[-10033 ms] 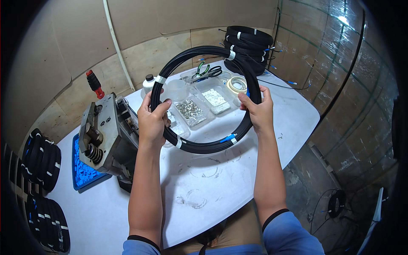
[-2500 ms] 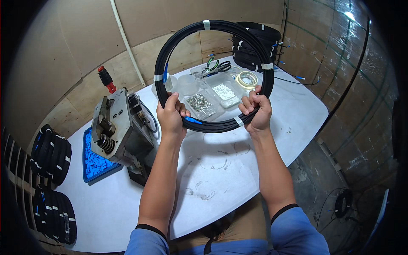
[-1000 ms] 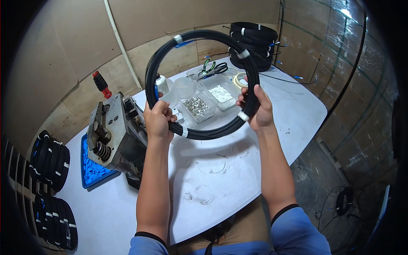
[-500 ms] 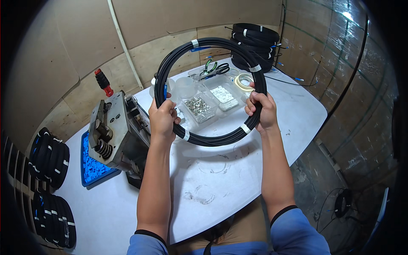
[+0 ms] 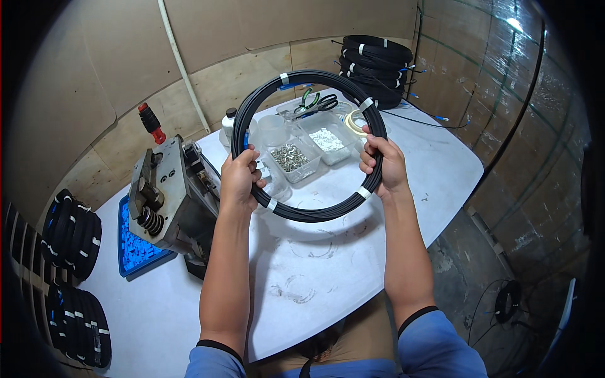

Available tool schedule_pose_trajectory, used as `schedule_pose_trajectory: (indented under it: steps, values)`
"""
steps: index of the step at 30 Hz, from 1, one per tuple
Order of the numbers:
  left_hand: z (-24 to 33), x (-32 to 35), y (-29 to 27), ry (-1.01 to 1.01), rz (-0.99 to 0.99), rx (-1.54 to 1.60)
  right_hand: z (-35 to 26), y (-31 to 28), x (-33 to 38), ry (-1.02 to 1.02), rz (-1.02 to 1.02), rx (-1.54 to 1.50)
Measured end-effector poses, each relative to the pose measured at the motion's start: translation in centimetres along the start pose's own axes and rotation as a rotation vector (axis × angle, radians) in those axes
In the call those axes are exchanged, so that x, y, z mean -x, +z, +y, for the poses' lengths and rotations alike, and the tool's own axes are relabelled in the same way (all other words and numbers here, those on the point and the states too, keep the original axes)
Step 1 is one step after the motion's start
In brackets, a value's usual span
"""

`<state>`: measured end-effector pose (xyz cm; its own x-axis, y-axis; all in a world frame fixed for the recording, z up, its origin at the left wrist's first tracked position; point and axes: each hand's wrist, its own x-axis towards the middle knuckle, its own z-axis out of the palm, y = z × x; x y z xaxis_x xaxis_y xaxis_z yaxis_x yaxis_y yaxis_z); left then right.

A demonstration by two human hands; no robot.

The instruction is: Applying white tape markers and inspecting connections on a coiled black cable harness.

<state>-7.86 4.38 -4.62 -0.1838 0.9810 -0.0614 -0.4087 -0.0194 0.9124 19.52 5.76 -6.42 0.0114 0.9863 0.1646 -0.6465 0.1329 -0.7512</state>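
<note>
Between my two hands I hold up a coil of black cable (image 5: 315,213), bound with several white tape bands. My left hand (image 5: 241,176) is wrapped round its left side, beside a small blue piece on the cable. My right hand (image 5: 386,165) grips the opposite side, fingers curled round the strands. The coil hangs tilted above the white table (image 5: 353,264). Through its ring show a clear tub of small metal fittings (image 5: 290,157) and another of small white pieces (image 5: 326,140).
A metal press (image 5: 170,195) with a red-and-black handle stands left, next to a blue tray (image 5: 142,271) of small blue pieces. Finished-looking cable coils (image 5: 378,69) are stacked at the back right; more coils (image 5: 72,236) hang at the left. Scissors (image 5: 324,103), tape (image 5: 354,123) and a bottle (image 5: 228,121) lie behind.
The coil has dropped slightly at its top and tilted a little farther from upright. Both hands keep their hold, shifting slightly left.
</note>
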Motion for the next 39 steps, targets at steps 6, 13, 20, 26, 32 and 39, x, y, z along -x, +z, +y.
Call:
schedule_pose_trajectory:
  steps: [6, 13, 20, 26, 32, 39]
  values:
    - [0.2, 1.1, 1.2, 0.16, 0.017, -0.028, 0.3, -0.5, -0.3, -0.059, -0.012, -0.02]
    - [-0.2, -0.2, -0.3, 0.178, -0.04, 0.054, -0.2, 0.8, 1.3, -0.232, -0.13, 0.133]
    - [0.2, -0.5, -1.1, 0.32, -0.221, 0.288, 0.2, 1.9, 2.0, -0.306, -0.069, -0.102]
    - [-4.2, 1.3, 2.9, 0.254, -0.301, 0.536, 2.8, 2.9, 2.2, -0.403, -0.023, -0.292]
    - [-3.5, 2.4, 4.3, 0.192, -0.007, 0.524, 3.2, 2.6, 1.5, -0.338, -0.16, -0.283]
    - [-0.5, -0.1, -0.2, 0.208, -0.153, 0.161, 0.6, -0.5, -0.6, -0.114, -0.005, 0.002]
